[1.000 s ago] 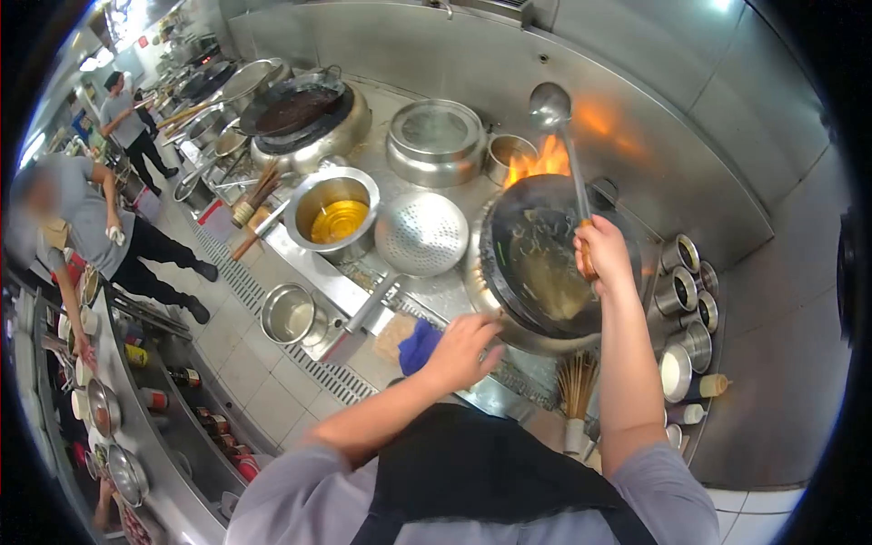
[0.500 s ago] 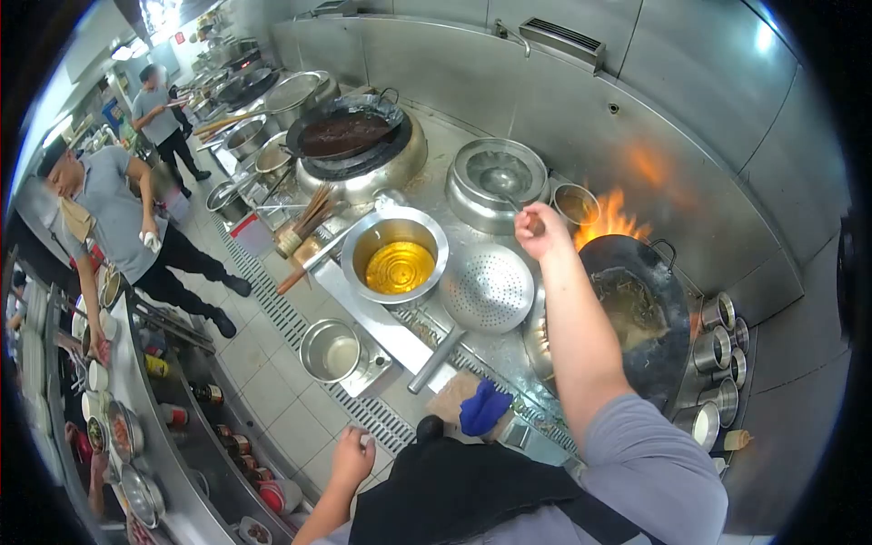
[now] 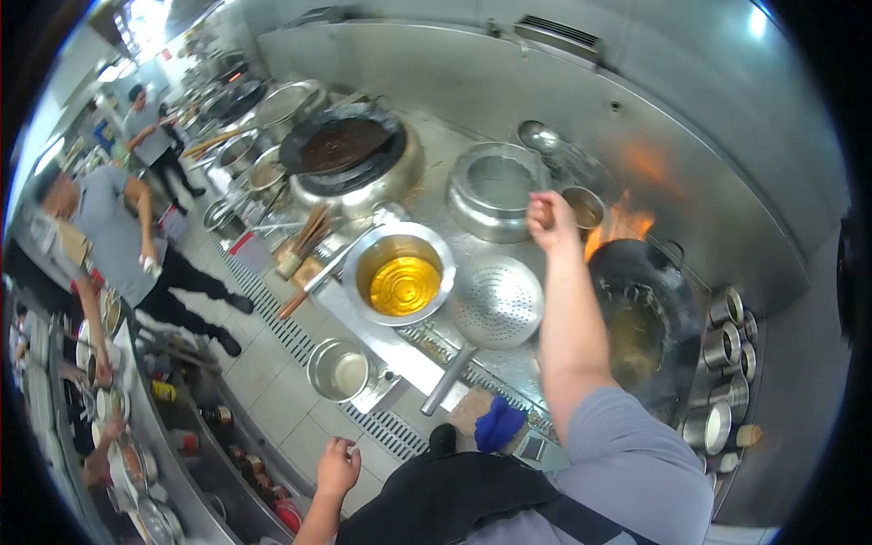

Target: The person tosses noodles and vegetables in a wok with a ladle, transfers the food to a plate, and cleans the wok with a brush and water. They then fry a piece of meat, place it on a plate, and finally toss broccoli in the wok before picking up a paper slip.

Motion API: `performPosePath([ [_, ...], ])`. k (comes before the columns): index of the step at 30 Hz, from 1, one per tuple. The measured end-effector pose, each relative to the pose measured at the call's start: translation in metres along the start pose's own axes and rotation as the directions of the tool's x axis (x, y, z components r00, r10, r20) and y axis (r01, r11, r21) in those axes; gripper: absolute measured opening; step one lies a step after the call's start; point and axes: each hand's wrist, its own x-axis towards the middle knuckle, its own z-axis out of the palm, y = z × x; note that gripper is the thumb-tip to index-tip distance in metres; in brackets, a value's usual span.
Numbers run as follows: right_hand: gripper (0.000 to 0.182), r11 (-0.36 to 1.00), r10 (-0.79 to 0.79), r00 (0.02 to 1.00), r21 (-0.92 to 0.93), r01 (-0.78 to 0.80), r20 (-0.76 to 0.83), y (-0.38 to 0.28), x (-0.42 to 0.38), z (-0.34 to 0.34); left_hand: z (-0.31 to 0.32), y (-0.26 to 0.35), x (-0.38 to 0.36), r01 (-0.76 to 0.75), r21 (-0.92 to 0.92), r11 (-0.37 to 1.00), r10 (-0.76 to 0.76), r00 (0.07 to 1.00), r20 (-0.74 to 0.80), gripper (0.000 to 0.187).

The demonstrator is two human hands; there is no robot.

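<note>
A cook's right hand [image 3: 550, 221], at upper centre of the frame, is closed around a ladle [image 3: 540, 138] handle, holding its bowl raised above a steel water pot [image 3: 495, 189] (well away from the flames). At right sits the flaming wok [image 3: 647, 318]. The left hand [image 3: 338, 467], loosely curled and empty, hangs at bottom centre.

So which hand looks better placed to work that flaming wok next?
The right hand, probably: it grips the ladle handle up by the wok, while the left hand hangs low, away from the stove.
</note>
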Motion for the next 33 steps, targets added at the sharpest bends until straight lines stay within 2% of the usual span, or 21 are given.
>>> performPosePath([
  [1,0.017,0.958,-0.119,0.982,-0.278,0.074,-0.146,0.003,-0.011,0.006,0.003,-0.005,-0.002,0.042,-0.009,0.999,-0.042,0.999,-0.023,0.017],
  [2,0.015,0.851,-0.130,0.979,-0.524,0.028,-0.159,0.006,-0.015,0.003,0.011,-0.013,-0.004,0.023,0.033,0.999,-0.024,1.000,0.008,0.020],
  [3,0.018,0.662,-0.256,0.954,-0.748,0.055,-0.156,0.012,-0.022,0.005,0.017,-0.021,-0.008,0.016,0.071,0.997,-0.018,0.999,0.034,0.023],
  [4,0.015,0.471,-0.318,0.928,-0.882,-0.024,-0.195,0.017,-0.021,-0.002,0.023,-0.028,-0.011,-0.004,0.068,0.998,0.001,0.999,0.049,0.024],
  [5,0.016,0.166,-0.428,0.895,-0.985,-0.055,-0.122,0.021,-0.036,0.008,0.029,-0.033,-0.014,-0.020,0.061,0.998,0.017,0.998,0.057,0.026],
  [6,0.019,-0.071,-0.403,0.908,-0.986,-0.154,-0.113,0.019,-0.039,0.003,0.034,-0.036,-0.017,0.004,0.083,0.997,-0.012,0.996,0.087,0.026],
  [7,0.019,-0.133,-0.367,0.924,-0.977,-0.165,-0.107,0.016,-0.024,-0.027,0.038,-0.036,-0.020,0.021,0.102,0.995,-0.034,0.992,0.123,0.026],
  [8,0.016,-0.054,-0.387,0.907,-0.977,-0.204,-0.168,0.021,-0.035,-0.018,0.040,-0.034,-0.022,0.038,0.108,0.993,-0.053,0.989,0.137,0.026],
  [9,0.018,0.128,-0.304,0.929,-0.975,-0.179,-0.210,0.013,-0.020,-0.042,0.040,-0.030,-0.024,0.046,0.115,0.992,-0.064,0.986,0.154,0.026],
  [10,0.011,0.226,-0.133,0.963,-0.953,-0.200,-0.234,0.006,-0.029,-0.035,0.039,-0.024,-0.026,0.104,0.093,0.990,-0.115,0.987,0.115,0.026],
  [11,0.007,0.492,-0.014,0.956,-0.834,-0.250,-0.295,-0.002,-0.033,-0.031,0.037,-0.018,-0.028,0.088,0.088,0.992,-0.099,0.986,0.130,0.026],
  [12,0.009,0.708,0.121,0.935,-0.631,-0.317,-0.334,-0.012,-0.037,-0.032,0.037,-0.013,-0.031,0.061,0.088,0.994,-0.074,0.986,0.151,0.025],
  [13,0.016,0.873,0.204,0.953,-0.399,-0.280,-0.223,-0.022,-0.040,-0.042,0.040,-0.012,-0.036,0.091,0.079,0.993,-0.100,0.987,0.127,0.025],
  [14,0.024,0.957,0.252,0.962,-0.123,-0.264,-0.103,-0.031,-0.043,-0.047,0.043,-0.014,-0.038,0.062,0.081,0.995,-0.073,0.988,0.135,0.025],
  [18,0.037,0.967,0.217,0.973,-0.118,-0.225,-0.078,-0.038,-0.079,-0.032,0.062,-0.017,-0.058,0.005,0.078,0.997,-0.014,0.994,0.109,0.026],
  [20,0.041,0.974,0.223,0.975,0.042,-0.223,0.005,-0.053,-0.098,-0.038,0.062,-0.007,-0.070,0.026,0.079,0.997,-0.035,0.992,0.118,0.025],
  [24,0.047,0.975,0.210,0.955,0.027,-0.220,0.210,-0.081,-0.160,-0.060,0.062,0.004,-0.094,0.046,0.095,0.994,-0.061,0.986,0.154,0.025],
  [26,0.047,0.983,0.177,0.962,0.017,-0.184,0.208,-0.093,-0.204,-0.065,0.070,0.005,-0.105,0.011,0.117,0.993,-0.028,0.988,0.153,0.025],
  [27,0.047,0.967,0.253,0.919,-0.039,-0.253,0.301,-0.107,-0.219,-0.082,0.079,0.002,-0.108,0.025,0.154,0.988,-0.048,0.987,0.150,0.026],
  [28,0.048,0.971,0.229,0.917,-0.017,-0.237,0.328,-0.107,-0.254,-0.078,0.080,0.006,-0.114,0.029,0.153,0.988,-0.052,0.987,0.149,0.026],
  [33,0.048,0.956,0.227,0.961,-0.224,-0.189,0.159,-0.088,-0.358,-0.081,0.089,-0.002,-0.146,0.164,0.157,0.974,-0.198,0.952,0.233,0.027],
])
